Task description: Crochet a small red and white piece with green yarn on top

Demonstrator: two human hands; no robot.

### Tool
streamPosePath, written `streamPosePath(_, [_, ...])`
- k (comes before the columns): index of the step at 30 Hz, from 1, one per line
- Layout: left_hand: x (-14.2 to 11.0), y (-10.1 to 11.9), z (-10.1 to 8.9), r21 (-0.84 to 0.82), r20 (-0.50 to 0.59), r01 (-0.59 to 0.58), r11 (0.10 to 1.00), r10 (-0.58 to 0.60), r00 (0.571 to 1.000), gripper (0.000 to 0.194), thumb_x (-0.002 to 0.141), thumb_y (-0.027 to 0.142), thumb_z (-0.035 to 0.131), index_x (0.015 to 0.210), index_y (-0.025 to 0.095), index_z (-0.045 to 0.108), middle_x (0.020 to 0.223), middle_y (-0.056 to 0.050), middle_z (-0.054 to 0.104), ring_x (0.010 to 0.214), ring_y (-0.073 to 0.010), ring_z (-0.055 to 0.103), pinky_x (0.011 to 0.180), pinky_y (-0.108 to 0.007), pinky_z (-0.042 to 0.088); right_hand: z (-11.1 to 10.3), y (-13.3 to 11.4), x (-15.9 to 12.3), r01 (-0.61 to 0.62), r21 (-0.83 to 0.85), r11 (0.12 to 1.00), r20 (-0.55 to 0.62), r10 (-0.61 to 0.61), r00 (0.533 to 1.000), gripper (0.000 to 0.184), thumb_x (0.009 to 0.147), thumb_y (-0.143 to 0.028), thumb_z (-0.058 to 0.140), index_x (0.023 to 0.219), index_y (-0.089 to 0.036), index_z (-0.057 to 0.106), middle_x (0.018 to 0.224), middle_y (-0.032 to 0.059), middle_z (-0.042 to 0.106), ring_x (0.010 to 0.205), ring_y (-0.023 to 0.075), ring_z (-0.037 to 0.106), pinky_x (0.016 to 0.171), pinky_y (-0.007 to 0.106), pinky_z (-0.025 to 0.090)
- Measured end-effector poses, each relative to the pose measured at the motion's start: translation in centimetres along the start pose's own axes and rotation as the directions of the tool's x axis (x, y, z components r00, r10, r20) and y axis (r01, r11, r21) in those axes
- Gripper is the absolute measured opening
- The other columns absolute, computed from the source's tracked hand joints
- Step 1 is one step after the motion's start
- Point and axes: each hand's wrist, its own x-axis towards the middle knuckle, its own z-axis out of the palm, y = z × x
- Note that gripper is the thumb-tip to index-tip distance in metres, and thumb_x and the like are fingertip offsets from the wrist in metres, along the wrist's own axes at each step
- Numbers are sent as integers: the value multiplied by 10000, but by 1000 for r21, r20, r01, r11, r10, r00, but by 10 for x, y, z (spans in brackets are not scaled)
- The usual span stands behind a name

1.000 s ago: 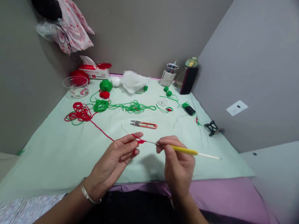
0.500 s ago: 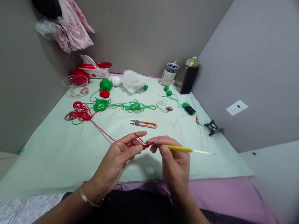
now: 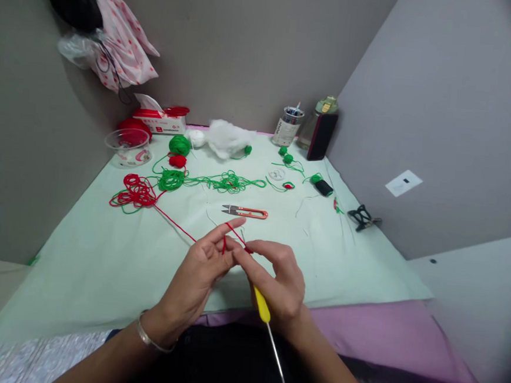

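My left hand [image 3: 200,273] is closed in a pinch on a strand of red yarn [image 3: 174,223] that runs back to a loose red tangle [image 3: 135,193]. The strand loops over its raised forefinger. My right hand [image 3: 277,279] grips a yellow-handled crochet hook [image 3: 263,305]. The hook's tip meets the yarn between my fingertips, and its long metal tail points down toward my lap. Both hands hover over the near edge of the pale green table cover [image 3: 99,262].
Orange thread snips [image 3: 245,212] lie just beyond my hands. Farther back lie green yarn tangles [image 3: 221,182], small yarn balls [image 3: 180,145], white stuffing [image 3: 228,138], a clear bowl [image 3: 127,145], a tissue box [image 3: 161,120], a jar [image 3: 288,126], a bottle [image 3: 317,128] and a black clip [image 3: 362,216].
My right hand has swung the crochet hook round: its handle pointed right before and now points down toward me. The hand has drawn closer to my left hand.
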Motion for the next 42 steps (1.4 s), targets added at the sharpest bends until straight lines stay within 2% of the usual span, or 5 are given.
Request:
streamPosePath(4, [0,6,0,-135,62,172,976,-165,984,408,817,257,909,1209,180,826,620,94,500,485,0,247,735,-193,516,-3,0,2,-253,283,925,-62,281,958,317,1017,-117,590,1225,-286,760,1065,82,753,972,224,725,799,381,627])
streamPosePath(8, [0,7,1,-53,10,87,995,-87,996,402,790,259,923,1181,221,838,745,44,610,562,-22,435,731,-183,498,-3,2,8,-368,594,715,-21,471,882,214,1050,-195,582,1037,-252,789,927,49,736,814,185,682,727,349,584])
streamPosePath(23, [3,-2,1,-67,19,127,990,-126,992,467,758,306,952,1197,193,839,768,11,667,548,-19,369,627,-159,436,2,-1,-2,-170,191,967,-52,183,982,391,977,-63,664,1282,-285,766,1145,96,753,1043,225,730,850,360,619])
streamPosePath(31, [1,2,1,-100,-12,89,991,-91,996,312,734,263,960,1031,213,879,685,54,602,507,-5,390,712,-188,517,-3,10,8,-429,750,503,63,592,804,168,1031,-255,647,991,-252,810,901,32,743,711,138,644,664,288,548])
streamPosePath(42, [0,-6,4,32,-44,11,999,-10,999,451,764,300,945,1199,244,840,797,-4,680,703,-81,530,568,-158,359,5,1,-1,-261,315,912,-5,277,961,353,985,-80,656,1245,-282,783,1110,84,766,1004,205,733,843,344,625])
